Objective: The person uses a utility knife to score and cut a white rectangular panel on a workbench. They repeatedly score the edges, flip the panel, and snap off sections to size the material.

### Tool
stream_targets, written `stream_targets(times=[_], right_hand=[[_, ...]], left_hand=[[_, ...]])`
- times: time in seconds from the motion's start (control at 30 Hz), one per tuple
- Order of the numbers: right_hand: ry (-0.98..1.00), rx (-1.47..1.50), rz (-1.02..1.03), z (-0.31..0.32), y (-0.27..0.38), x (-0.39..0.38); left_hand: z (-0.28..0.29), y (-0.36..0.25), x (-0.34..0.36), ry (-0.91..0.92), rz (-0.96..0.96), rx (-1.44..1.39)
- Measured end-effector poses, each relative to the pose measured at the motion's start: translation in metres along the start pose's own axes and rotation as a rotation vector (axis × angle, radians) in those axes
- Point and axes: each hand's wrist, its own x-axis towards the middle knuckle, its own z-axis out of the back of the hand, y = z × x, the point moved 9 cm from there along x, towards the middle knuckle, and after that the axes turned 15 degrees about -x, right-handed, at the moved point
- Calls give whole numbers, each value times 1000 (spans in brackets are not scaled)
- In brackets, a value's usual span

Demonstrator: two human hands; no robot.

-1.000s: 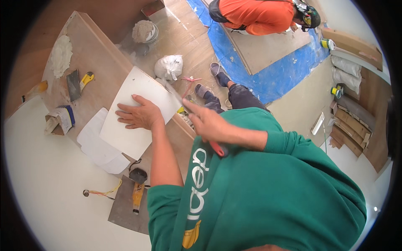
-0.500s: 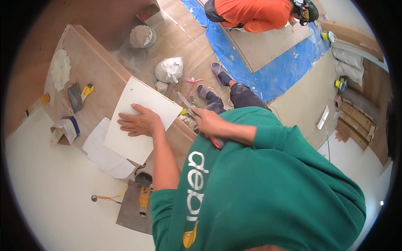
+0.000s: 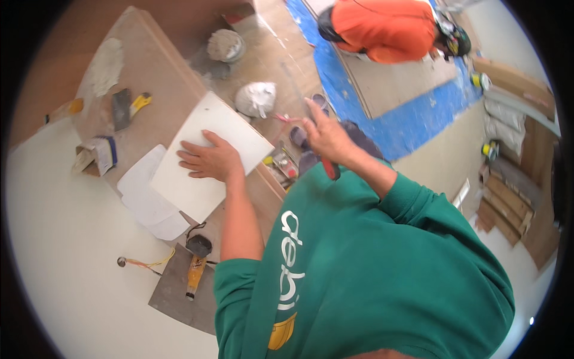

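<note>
My left hand (image 3: 210, 160) lies flat, fingers spread, on a white rectangular board (image 3: 194, 192). The board rests on a brown wooden bench top (image 3: 156, 78), with one corner reaching past the bench edge. In my right hand (image 3: 329, 137) is a long, narrow tool with a red handle (image 3: 330, 170) and a thin grey blade; the blade is blurred. That hand is raised to the right of the board, apart from it. Sheets of white paper (image 3: 136, 192) lie partly under the board.
On the bench are a scraper (image 3: 121, 109), a yellow utility knife (image 3: 140, 103) and an opened packet (image 3: 95, 155). A yellow-handled tool (image 3: 195, 272) lies on a grey plate nearer me. A white bag (image 3: 256, 99) and bucket (image 3: 226, 46) stand on the floor. A person in orange (image 3: 382, 30) bends over blue sheeting (image 3: 335, 78).
My right hand with the red-handled tool has moved up and to the right, away from the board's edge. My left hand stays pressed on the board. The whole view has shifted slightly.
</note>
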Motion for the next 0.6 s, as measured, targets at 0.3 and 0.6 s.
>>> stream_targets(times=[0.3,0.6], right_hand=[[-80,-264,744,11,211,134],[-317,-334,1193,-72,364,247]], left_hand=[[0,10,1,-33,-22,-13],[-4,8,0,-1,8,9]])
